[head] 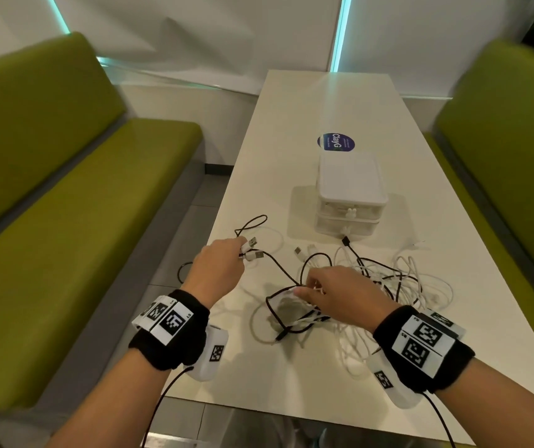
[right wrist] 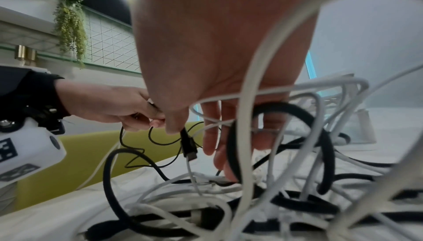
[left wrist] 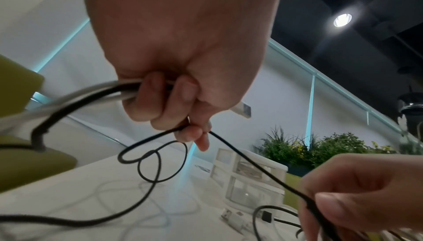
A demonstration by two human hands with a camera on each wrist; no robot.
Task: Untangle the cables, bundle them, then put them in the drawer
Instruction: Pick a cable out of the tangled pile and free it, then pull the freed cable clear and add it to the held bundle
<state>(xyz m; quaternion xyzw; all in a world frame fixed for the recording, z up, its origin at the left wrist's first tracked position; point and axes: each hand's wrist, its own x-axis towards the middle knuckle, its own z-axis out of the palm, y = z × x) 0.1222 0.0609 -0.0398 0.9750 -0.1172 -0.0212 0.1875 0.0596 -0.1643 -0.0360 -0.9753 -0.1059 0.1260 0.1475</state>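
Up close, my right hand (head: 333,295) pinches a black cable (head: 283,273) amid the tangled cables (head: 388,286) on the white table (head: 291,376). Beyond it, my left hand (head: 218,266) grips white USB plugs (head: 252,248). Farther off, the drawer unit (head: 349,198) sits closed.

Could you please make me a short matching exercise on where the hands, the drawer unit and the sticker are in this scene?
Things:
1. left hand
2. right hand
3. drawer unit
4. round blue sticker

States or places:
A. flat on the table beyond the drawers
B. drawers shut
C. grips USB plug ends
D. fingers in the cable tangle

Pairs: 1-C, 2-D, 3-B, 4-A
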